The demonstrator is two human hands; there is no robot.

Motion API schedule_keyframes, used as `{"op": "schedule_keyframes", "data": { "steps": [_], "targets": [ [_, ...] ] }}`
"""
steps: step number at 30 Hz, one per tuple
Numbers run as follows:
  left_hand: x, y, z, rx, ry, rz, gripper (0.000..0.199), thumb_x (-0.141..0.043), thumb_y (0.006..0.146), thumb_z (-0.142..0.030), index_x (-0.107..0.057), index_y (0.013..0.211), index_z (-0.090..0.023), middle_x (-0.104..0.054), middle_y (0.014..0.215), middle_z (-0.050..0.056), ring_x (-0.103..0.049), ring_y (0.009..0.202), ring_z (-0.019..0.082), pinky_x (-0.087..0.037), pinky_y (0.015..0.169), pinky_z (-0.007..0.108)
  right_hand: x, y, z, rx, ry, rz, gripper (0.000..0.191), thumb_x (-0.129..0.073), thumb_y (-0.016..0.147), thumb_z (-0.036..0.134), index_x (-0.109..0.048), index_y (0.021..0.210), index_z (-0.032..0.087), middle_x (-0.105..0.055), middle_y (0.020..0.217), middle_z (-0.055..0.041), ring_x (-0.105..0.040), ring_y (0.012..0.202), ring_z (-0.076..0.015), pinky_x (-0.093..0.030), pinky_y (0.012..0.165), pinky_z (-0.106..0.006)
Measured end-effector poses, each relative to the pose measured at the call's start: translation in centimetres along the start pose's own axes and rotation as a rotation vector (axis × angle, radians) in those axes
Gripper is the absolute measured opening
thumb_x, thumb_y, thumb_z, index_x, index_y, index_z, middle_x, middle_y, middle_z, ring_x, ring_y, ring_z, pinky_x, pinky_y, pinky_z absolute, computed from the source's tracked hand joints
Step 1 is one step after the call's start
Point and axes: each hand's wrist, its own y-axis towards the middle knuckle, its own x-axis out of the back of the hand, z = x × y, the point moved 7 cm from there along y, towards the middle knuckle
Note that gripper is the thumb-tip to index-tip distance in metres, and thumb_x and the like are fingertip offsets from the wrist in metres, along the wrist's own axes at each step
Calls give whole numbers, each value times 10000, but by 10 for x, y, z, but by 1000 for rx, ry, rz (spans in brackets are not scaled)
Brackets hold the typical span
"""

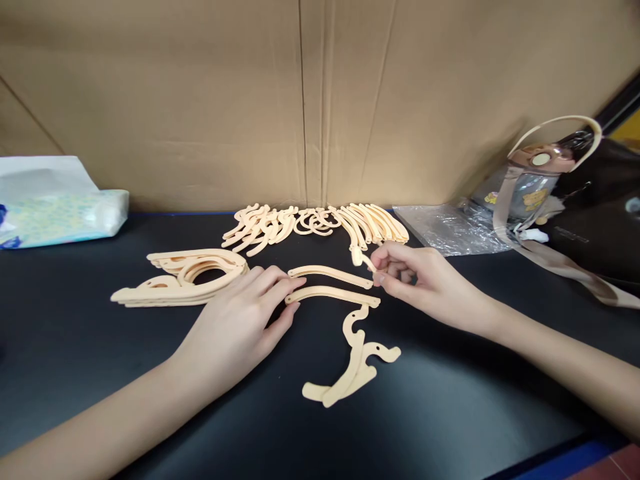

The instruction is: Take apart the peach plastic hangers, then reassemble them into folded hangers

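Note:
My right hand [417,280] pinches a small cream plastic hook piece [358,256] at its lower end, just right of two long curved strips. My left hand [240,317] lies low over the table with its fingers stretched, the index finger and thumb at the left end of the nearer curved strip [333,293]. Behind that strip lies the farther curved strip [330,272]. Closer to me is a loose cluster of curved and hooked cream pieces [353,367], some overlapping. A stack of assembled folding hangers [175,290] sits left of my left hand, partly hidden by it.
Along the back of the black table [100,373] lie piles of hooked pieces [260,227], small curved pieces [317,221] and long strips [375,223]. A tissue pack [65,207] stands at left. Plastic film [440,227], a strapped bottle [530,183] and a dark bag [595,213] are at right.

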Motion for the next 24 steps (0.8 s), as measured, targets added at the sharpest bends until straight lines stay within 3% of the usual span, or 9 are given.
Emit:
{"op": "schedule_keyframes", "data": {
  "steps": [5,9,14,19,24],
  "targets": [
    [-3,-1,5,92,-47,42,276,-446,993,-341,-665,991,-173,-649,909,43,-599,816,218,-440,722,358,-3,-2,5,41,-92,-8,50,-526,960,221,-542,917,200,-585,757,46,-526,625,-62,-411,559,-183],
    [-2,-3,13,253,-179,62,263,-456,963,-381,-632,877,-204,-622,815,11,-579,737,188,-426,663,319,-3,-1,2,42,-74,-41,102,-524,981,272,-549,913,200,-611,817,24,-551,667,-72,-433,576,-190],
    [2,-6,24,453,-295,27,282,-469,943,-462,-612,881,-227,-536,687,-19,-520,611,165,-398,565,289,0,0,-5,9,38,-105,154,-524,989,335,-533,915,200,-584,779,19,-587,675,-93,-481,603,-218],
    [2,-6,23,440,-390,-9,279,-467,969,-464,-602,913,-227,-544,701,-18,-523,619,160,-413,577,294,-2,1,-12,-37,224,-113,153,-535,984,355,-486,975,210,-546,788,34,-556,611,-76,-491,566,-213],
    [-1,-5,20,466,-716,-4,214,-525,949,-424,-616,951,-230,-649,897,20,-611,761,166,-498,611,273,-10,-1,-6,-62,144,-38,212,-490,1000,403,-541,938,207,-478,752,36,-470,634,-86,-440,550,-208]
  ]
}}
